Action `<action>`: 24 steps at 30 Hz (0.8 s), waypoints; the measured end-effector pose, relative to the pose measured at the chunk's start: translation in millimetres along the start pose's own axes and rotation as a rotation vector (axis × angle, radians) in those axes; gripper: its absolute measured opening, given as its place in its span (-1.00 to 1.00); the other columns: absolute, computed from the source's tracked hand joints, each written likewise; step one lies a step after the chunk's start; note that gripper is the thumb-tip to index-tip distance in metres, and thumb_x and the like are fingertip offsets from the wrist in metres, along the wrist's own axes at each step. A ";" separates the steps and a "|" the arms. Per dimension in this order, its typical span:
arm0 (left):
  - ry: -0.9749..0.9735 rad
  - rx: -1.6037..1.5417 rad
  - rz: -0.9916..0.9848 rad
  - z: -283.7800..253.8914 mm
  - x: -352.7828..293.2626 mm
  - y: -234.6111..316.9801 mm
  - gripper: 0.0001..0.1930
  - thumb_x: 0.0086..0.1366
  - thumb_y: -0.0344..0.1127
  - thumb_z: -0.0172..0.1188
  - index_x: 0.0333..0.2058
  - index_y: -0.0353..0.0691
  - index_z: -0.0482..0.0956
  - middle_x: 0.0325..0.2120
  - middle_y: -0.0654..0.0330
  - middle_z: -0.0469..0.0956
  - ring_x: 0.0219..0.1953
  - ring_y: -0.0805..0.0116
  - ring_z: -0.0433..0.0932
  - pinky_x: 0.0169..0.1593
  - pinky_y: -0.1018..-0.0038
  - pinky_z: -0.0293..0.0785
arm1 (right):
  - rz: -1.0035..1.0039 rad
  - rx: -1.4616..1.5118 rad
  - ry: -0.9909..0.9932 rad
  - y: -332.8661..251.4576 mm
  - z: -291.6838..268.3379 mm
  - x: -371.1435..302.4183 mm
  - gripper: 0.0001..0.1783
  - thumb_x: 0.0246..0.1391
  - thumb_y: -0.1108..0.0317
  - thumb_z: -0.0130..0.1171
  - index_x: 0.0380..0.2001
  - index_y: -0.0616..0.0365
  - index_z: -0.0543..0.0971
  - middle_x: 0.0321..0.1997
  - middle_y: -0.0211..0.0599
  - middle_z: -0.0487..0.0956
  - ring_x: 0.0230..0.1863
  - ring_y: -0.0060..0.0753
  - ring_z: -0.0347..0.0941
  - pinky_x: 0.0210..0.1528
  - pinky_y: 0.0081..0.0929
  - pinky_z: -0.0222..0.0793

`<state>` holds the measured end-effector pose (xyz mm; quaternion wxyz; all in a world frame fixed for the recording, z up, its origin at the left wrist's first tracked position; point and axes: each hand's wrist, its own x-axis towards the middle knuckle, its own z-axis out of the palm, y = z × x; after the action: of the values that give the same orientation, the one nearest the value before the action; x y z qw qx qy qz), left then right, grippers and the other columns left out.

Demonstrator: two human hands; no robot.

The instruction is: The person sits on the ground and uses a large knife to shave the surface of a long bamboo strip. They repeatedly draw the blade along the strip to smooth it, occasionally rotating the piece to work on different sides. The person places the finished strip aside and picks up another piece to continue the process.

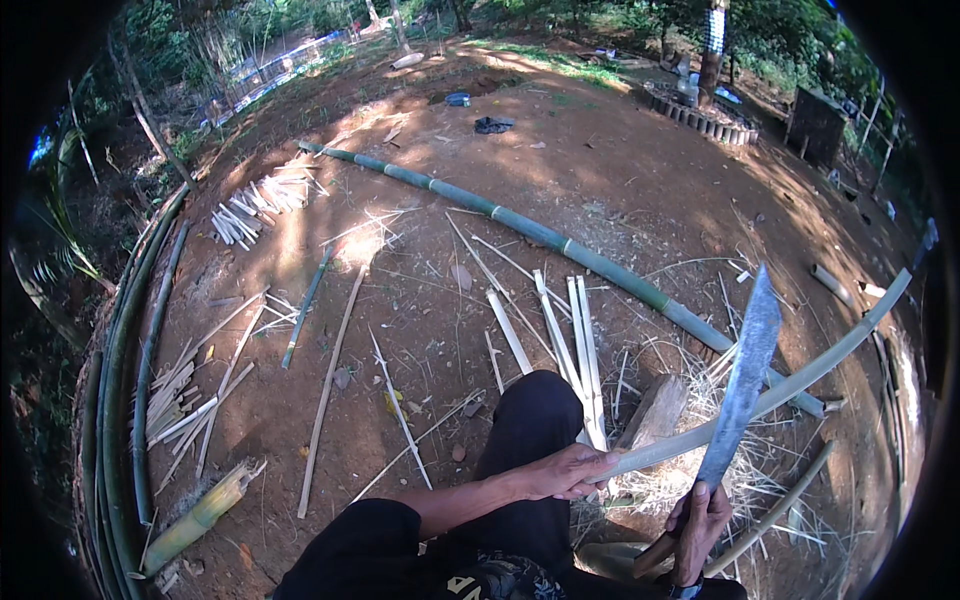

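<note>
My left hand (568, 471) is closed around the near end of a long split bamboo strip (830, 372), which slants up to the far right. In my right hand (702, 522) is the handle of a machete (748, 362). Its broad grey blade points up and away, passing in front of the strip; whether the two touch, I cannot tell. Just beyond my left hand lies a short wooden block (655, 408), partly behind the strip. Pale bamboo slats (583, 350) stretch away beside my knee, and thin shavings (690, 450) litter the ground under the strip.
A long green bamboo pole (480, 203) crosses the dirt ahead. More poles (120, 440) lie along the left, near a cut bamboo piece (203, 517). Piles of split sticks (262, 205) sit at left. A log-edged tree bed (700, 118) stands far right.
</note>
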<state>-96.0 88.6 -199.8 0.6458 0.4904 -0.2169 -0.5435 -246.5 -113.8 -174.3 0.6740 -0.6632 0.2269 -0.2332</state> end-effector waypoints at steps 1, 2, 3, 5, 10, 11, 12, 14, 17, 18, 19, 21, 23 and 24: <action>0.000 -0.003 0.009 5.4 2.1 -5.2 -0.45 0.42 0.16 -0.13 -0.41 -0.29 0.44 -0.71 0.47 0.16 -0.74 0.76 0.06 -0.72 0.71 -0.05 | -0.073 0.052 0.074 -8.4 -0.8 7.8 -0.67 0.21 0.15 0.16 -0.44 0.19 0.42 -0.71 -0.37 0.44 -0.79 -0.62 0.27 -0.77 -0.69 0.09; 0.037 0.001 0.034 13.5 3.2 -10.5 -0.45 0.42 0.16 -0.13 -0.39 -0.29 0.45 -0.69 0.45 0.20 -0.72 0.74 0.12 -0.70 0.70 0.06 | -0.117 0.022 0.160 -14.4 -1.4 15.8 -0.66 0.20 0.13 0.16 -0.45 0.19 0.42 -0.69 -0.37 0.45 -0.80 -0.65 0.26 -0.78 -0.70 0.10; 0.053 0.039 0.065 18.8 5.2 -17.4 -0.45 0.42 0.16 -0.13 -0.39 -0.29 0.45 -0.68 0.44 0.22 -0.71 0.72 0.15 -0.68 0.68 0.10 | -0.162 -0.008 0.246 -21.3 -0.1 23.3 -0.66 0.20 0.12 0.16 -0.45 0.19 0.43 -0.66 -0.37 0.46 -0.81 -0.67 0.26 -0.79 -0.72 0.10; 0.075 0.109 0.125 28.3 9.5 -22.6 -0.45 0.42 0.15 -0.13 -0.39 -0.30 0.45 -0.66 0.43 0.26 -0.69 0.69 0.21 -0.65 0.65 0.18 | -0.226 -0.050 0.361 -36.8 1.1 35.1 -0.72 0.17 0.19 0.21 -0.37 0.21 0.47 -0.65 -0.42 0.46 -0.78 -0.71 0.26 -0.76 -0.73 0.09; 0.125 0.425 0.263 39.0 18.0 -34.0 -0.52 0.46 0.00 -0.11 -0.37 -0.38 0.47 -0.70 0.33 0.33 -0.64 0.61 0.34 -0.57 0.54 0.28 | -0.257 0.060 0.467 -38.7 4.9 48.8 -0.78 0.08 0.33 0.30 -0.37 0.16 0.46 -0.74 -0.50 0.38 -0.81 -0.69 0.23 -0.78 -0.73 0.06; 0.135 0.440 0.273 40.5 20.4 -38.1 -0.54 0.45 -0.01 -0.09 -0.38 -0.37 0.47 -0.70 0.33 0.33 -0.64 0.61 0.35 -0.57 0.55 0.29 | -0.262 0.058 0.460 -36.6 4.2 49.8 -0.80 0.08 0.35 0.29 -0.37 0.16 0.46 -0.73 -0.49 0.38 -0.81 -0.69 0.22 -0.78 -0.73 0.06; 0.145 0.455 0.282 41.0 23.5 -43.0 -0.55 0.45 -0.02 -0.07 -0.38 -0.36 0.46 -0.70 0.33 0.34 -0.63 0.61 0.36 -0.56 0.55 0.31 | -0.268 0.057 0.452 -34.0 2.8 50.8 -0.81 0.08 0.37 0.29 -0.37 0.16 0.46 -0.72 -0.49 0.39 -0.81 -0.70 0.22 -0.78 -0.72 0.06; 0.117 0.460 0.215 45.9 22.4 -32.8 -0.59 0.43 -0.04 -0.03 -0.37 -0.34 0.46 -0.69 0.33 0.35 -0.63 0.62 0.38 -0.55 0.56 0.34 | -0.280 0.041 0.465 -32.6 0.0 52.2 -0.83 0.09 0.39 0.27 -0.37 0.17 0.46 -0.72 -0.49 0.39 -0.79 -0.70 0.22 -0.76 -0.72 0.06; 0.035 0.402 0.075 46.9 16.0 -23.6 -0.64 0.41 -0.05 0.03 -0.30 -0.31 0.45 -0.64 0.34 0.37 -0.61 0.63 0.40 -0.55 0.59 0.37 | -0.305 0.011 0.493 -33.6 1.8 53.1 -0.85 0.11 0.38 0.24 -0.37 0.18 0.47 -0.71 -0.50 0.38 -0.76 -0.69 0.24 -0.73 -0.72 0.07; 0.015 0.367 0.084 41.8 18.0 -32.0 -0.65 0.39 -0.06 0.06 -0.28 -0.30 0.45 -0.62 0.34 0.38 -0.61 0.63 0.41 -0.55 0.60 0.38 | -0.316 0.010 0.494 -34.1 2.2 53.1 -0.85 0.11 0.38 0.24 -0.37 0.18 0.47 -0.71 -0.50 0.38 -0.75 -0.70 0.24 -0.72 -0.72 0.08; -0.008 0.330 0.093 40.2 19.0 -34.1 -0.66 0.38 -0.06 0.08 -0.25 -0.28 0.45 -0.60 0.34 0.39 -0.60 0.64 0.42 -0.54 0.60 0.39 | -0.327 0.006 0.496 -34.2 1.5 53.3 -0.85 0.11 0.38 0.24 -0.37 0.18 0.47 -0.70 -0.50 0.39 -0.75 -0.70 0.24 -0.71 -0.72 0.08; -0.018 0.285 0.058 35.6 16.3 -35.3 -0.67 0.38 -0.07 0.10 -0.22 -0.28 0.44 -0.57 0.35 0.41 -0.58 0.64 0.43 -0.53 0.62 0.39 | -0.317 -0.023 0.519 -35.1 -0.5 54.0 -0.86 0.12 0.38 0.23 -0.36 0.17 0.48 -0.69 -0.51 0.38 -0.73 -0.71 0.23 -0.70 -0.72 0.08; -0.039 0.186 0.044 32.5 14.6 -35.4 -0.68 0.36 -0.09 0.12 -0.20 -0.28 0.43 -0.55 0.35 0.42 -0.57 0.64 0.44 -0.52 0.63 0.39 | -0.322 -0.046 0.537 -36.2 -2.2 55.1 -0.86 0.12 0.39 0.23 -0.35 0.18 0.48 -0.68 -0.52 0.39 -0.74 -0.72 0.22 -0.71 -0.73 0.07; -0.053 0.108 0.045 29.9 15.0 -38.0 -0.68 0.35 -0.10 0.14 -0.20 -0.29 0.42 -0.54 0.35 0.43 -0.56 0.64 0.45 -0.51 0.63 0.39 | -0.330 -0.054 0.542 -36.4 -2.4 55.5 -0.87 0.13 0.40 0.23 -0.34 0.18 0.48 -0.67 -0.53 0.39 -0.75 -0.74 0.20 -0.71 -0.73 0.06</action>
<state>-134.2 65.7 -223.9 0.6246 0.5047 -0.2740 -0.5292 -204.7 -150.3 -137.7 0.5241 -0.6223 0.2939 -0.5016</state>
